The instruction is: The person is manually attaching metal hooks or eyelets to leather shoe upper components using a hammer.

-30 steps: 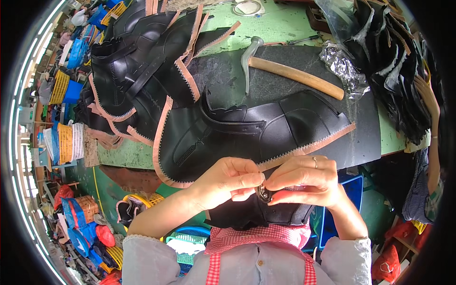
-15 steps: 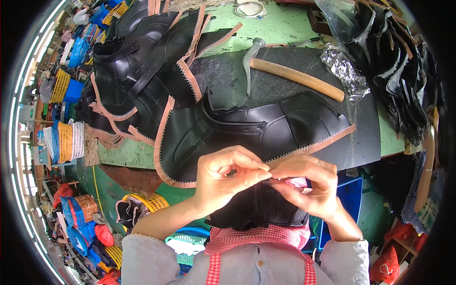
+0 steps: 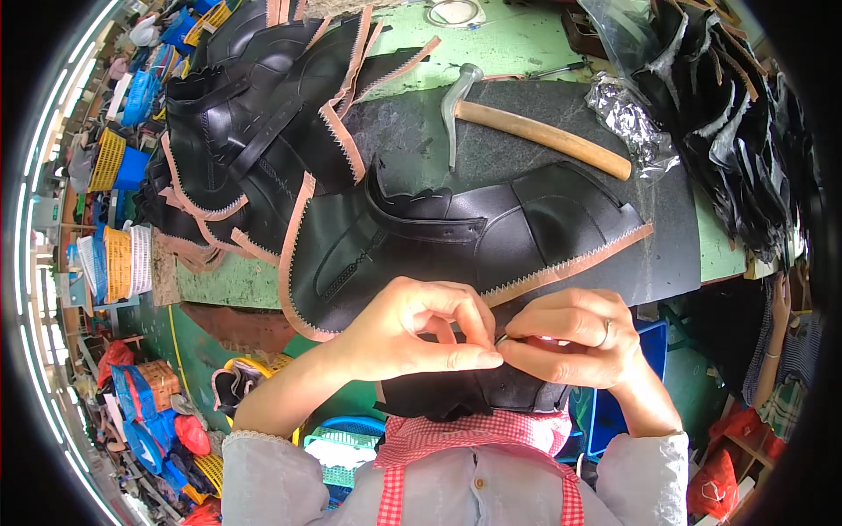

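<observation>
My left hand (image 3: 430,329) and my right hand (image 3: 574,337) meet in front of my chest, thumb and fingers of each pinched together. A thin dark sliver shows between their fingertips, too small to name. Below them a black leather piece (image 3: 478,392) lies over my lap on a red-and-white checked apron (image 3: 478,436). Just beyond my hands, a black leather shoe upper (image 3: 544,230) with a zigzag-stitched tan edge and a strap lies flat on the bench, its near edge partly hidden behind my fingers.
A wooden-handled hammer (image 3: 544,138) rests on a dark board (image 3: 671,237). Stacked black uppers (image 3: 263,114) fill the left, and another black pile (image 3: 728,123) the right. Crumpled clear plastic (image 3: 631,127) lies beside the handle. A blue crate (image 3: 645,368) stands below the bench; another person's arm (image 3: 776,324) shows at right.
My fingertips have shifted: the right hand has turned so its ring shows more, and the left fingers are bent more. The bench things sit slightly higher and further left in view.
</observation>
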The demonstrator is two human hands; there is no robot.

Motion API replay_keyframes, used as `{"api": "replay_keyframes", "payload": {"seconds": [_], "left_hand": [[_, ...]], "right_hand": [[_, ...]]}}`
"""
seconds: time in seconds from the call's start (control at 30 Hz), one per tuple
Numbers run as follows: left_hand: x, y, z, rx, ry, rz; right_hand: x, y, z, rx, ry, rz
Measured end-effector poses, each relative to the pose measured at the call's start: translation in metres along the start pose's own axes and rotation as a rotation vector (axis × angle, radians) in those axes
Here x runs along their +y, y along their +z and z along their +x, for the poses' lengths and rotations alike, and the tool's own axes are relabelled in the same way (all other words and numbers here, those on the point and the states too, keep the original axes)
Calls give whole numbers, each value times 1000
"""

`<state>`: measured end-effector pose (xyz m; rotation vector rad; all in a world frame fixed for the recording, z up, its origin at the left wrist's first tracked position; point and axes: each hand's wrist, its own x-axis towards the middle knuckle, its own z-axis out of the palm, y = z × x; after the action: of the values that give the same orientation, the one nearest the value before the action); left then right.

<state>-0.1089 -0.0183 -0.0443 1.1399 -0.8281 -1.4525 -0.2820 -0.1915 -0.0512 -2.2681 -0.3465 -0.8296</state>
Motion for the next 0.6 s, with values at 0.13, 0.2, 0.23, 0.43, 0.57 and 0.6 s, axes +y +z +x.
{"api": "replay_keyframes", "payload": {"seconds": [0.13, 0.2, 0.23, 0.43, 0.57, 0.6], "left_hand": [[8, 6, -6, 90, -40, 60], [19, 8, -4, 101, -68, 137], [19, 9, -4, 102, -27, 193], [24, 10, -4, 192, 89, 391], [21, 3, 3, 209, 463, 779], [20, 1, 4, 210, 552, 836]], "right_hand": [[2, -4, 0, 20, -24, 0], [6, -1, -6, 107, -41, 143], [7, -4, -6, 77, -59, 168], [9, -11, -2, -31, -87, 138], [8, -14, -1, -62, -80, 123], [7, -13, -1, -72, -77, 107]]}}
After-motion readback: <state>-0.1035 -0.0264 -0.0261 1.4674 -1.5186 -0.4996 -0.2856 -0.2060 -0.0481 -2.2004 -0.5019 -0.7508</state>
